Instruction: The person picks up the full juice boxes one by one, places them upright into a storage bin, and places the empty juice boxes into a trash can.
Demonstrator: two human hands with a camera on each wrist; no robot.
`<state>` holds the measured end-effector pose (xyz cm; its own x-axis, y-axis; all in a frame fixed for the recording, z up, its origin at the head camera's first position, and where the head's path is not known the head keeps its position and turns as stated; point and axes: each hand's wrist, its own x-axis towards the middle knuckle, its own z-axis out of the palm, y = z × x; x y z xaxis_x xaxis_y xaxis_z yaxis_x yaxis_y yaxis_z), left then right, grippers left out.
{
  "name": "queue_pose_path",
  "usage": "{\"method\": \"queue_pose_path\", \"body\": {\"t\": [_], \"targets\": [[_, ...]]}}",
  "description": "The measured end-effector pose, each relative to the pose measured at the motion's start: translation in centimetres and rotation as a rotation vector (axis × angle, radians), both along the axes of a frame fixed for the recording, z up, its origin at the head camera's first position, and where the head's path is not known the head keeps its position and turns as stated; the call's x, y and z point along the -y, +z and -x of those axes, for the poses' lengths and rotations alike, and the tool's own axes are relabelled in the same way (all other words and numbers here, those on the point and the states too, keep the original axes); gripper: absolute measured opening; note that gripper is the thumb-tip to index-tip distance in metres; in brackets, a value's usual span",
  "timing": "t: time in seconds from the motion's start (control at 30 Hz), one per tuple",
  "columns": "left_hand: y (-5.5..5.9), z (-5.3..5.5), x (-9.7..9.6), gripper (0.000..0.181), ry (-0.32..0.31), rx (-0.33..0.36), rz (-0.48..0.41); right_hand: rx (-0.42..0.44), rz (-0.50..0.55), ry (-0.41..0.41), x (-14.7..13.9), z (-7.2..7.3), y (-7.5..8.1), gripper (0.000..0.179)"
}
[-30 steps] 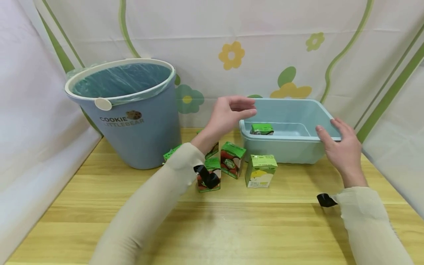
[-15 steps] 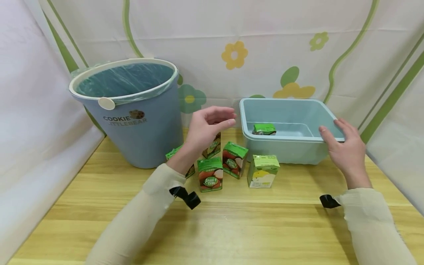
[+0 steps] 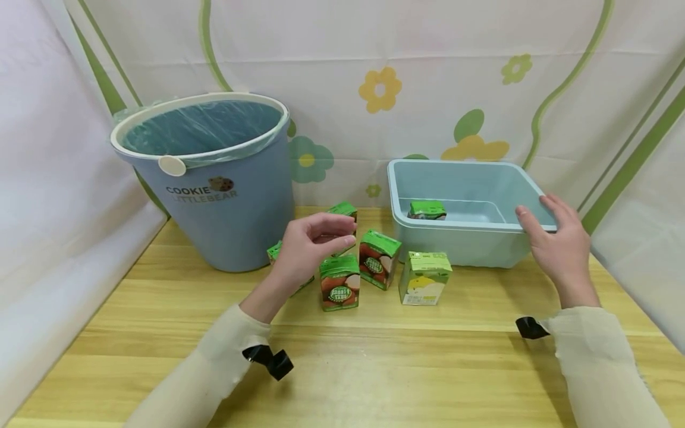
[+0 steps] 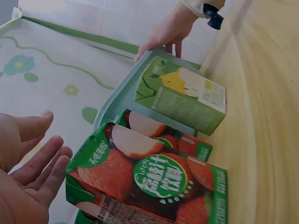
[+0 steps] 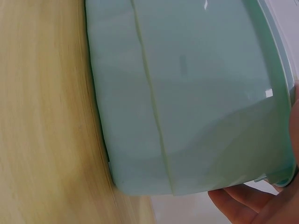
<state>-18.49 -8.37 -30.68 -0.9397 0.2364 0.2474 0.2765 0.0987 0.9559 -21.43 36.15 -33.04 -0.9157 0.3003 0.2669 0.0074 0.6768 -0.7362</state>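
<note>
My left hand is over the small juice boxes, thumb and fingers apart and nothing between them. Just beyond its fingertips in the left wrist view stands a red-and-green lychee juice box. A second red juice box is to its right, and a green-topped box behind is partly covered by the hand. At far left another box is mostly hidden. A pale green pear juice box stands before the light blue plastic tub. My right hand grips the tub's right front corner, thumb over the rim.
One green-topped juice box lies inside the tub at its left. A tall blue bucket lined with a clear bag stands at the back left. Behind the wooden table hangs a white flowered curtain.
My left hand has moved from beside the tub's left rim leftward and down to the juice boxes, empty throughout. The right hand stays on the tub's corner.
</note>
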Motion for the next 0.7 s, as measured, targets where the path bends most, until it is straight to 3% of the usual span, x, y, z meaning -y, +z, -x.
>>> {"method": "queue_pose_path", "body": {"t": [0.27,0.7], "targets": [[-1.6,-1.2,1.1,0.032,0.012,0.057,0.041,0.011,0.018,0.001,0.0,0.0,0.0,0.078],[-3.5,-2.6,2.4,0.042,0.014,0.055,0.157,0.000,0.003,-0.003,0.1,0.0,0.0,0.078]]}}
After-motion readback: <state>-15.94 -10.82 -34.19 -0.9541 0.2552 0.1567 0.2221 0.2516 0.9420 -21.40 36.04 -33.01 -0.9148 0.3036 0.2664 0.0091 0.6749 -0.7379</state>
